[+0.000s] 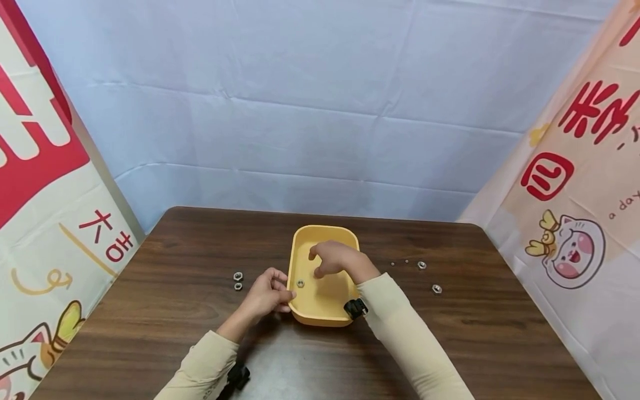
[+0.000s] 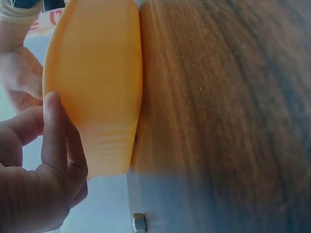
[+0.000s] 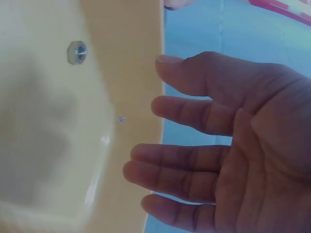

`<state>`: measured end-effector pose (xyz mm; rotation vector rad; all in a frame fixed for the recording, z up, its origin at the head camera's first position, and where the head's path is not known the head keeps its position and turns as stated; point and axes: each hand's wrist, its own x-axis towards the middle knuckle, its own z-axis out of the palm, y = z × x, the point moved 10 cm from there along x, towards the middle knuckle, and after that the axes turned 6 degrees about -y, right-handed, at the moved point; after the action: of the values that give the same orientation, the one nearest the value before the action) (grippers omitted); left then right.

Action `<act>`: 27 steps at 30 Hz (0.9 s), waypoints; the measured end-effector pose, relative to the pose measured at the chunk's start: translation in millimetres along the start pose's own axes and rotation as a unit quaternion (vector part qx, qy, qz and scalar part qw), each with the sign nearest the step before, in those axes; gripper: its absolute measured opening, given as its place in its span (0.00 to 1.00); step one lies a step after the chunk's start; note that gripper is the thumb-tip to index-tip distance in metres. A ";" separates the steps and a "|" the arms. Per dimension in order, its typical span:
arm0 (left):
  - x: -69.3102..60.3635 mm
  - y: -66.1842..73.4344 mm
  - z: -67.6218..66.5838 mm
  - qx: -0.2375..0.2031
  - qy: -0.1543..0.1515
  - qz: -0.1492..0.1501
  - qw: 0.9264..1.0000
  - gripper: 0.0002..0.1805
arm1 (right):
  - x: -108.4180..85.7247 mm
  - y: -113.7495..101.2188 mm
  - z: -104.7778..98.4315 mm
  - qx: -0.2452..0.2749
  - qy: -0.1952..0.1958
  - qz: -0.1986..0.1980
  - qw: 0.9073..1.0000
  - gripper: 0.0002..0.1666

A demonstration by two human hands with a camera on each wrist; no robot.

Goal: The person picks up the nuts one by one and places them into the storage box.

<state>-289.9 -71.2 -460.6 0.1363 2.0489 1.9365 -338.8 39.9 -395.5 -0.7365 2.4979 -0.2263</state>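
A yellow tray (image 1: 325, 318) stands on the brown table, with one metal nut (image 1: 300, 283) lying inside near its left wall. My left hand (image 1: 267, 294) holds the tray's left rim, thumb over the edge and fingers along the outer wall; the left wrist view shows the fingers (image 2: 56, 131) against that wall. Above the inside of the tray hovers my right hand (image 1: 337, 260), its fingers apart and nothing between them. In the right wrist view the right hand (image 3: 228, 145) is spread beside the nut (image 3: 77, 52) and a small round mark on the tray.
Two nuts (image 1: 238, 276) lie on the table (image 1: 190, 311) left of the tray. To the right are two more nuts (image 1: 422, 265) and two tiny metal pieces (image 1: 406, 261). A pale blue cloth (image 1: 320, 139) hangs behind, with printed cloths at both sides.
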 end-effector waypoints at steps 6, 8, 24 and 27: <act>1.3 -5.3 0.2 -0.004 -0.007 -0.021 1.000 0.20 | -12.5 1.6 -5.3 0.024 0.016 -0.024 0.999 0.27; 0.9 -8.0 1.0 -0.005 -0.014 -0.031 0.999 0.18 | -17.0 0.9 -6.0 0.034 0.018 -0.036 0.999 0.28; -2.6 -17.2 8.4 -0.005 -0.062 -0.049 0.997 0.10 | -48.0 26.6 -6.9 0.036 0.056 -0.026 0.997 0.28; -3.3 -15.8 9.1 -0.004 -0.067 -0.046 0.997 0.09 | -54.5 35.1 -9.4 0.024 0.066 -0.019 0.997 0.27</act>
<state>-281.8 -64.7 -475.9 0.1624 1.9273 1.8290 -320.8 99.2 -374.2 -0.7715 2.5944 -0.3578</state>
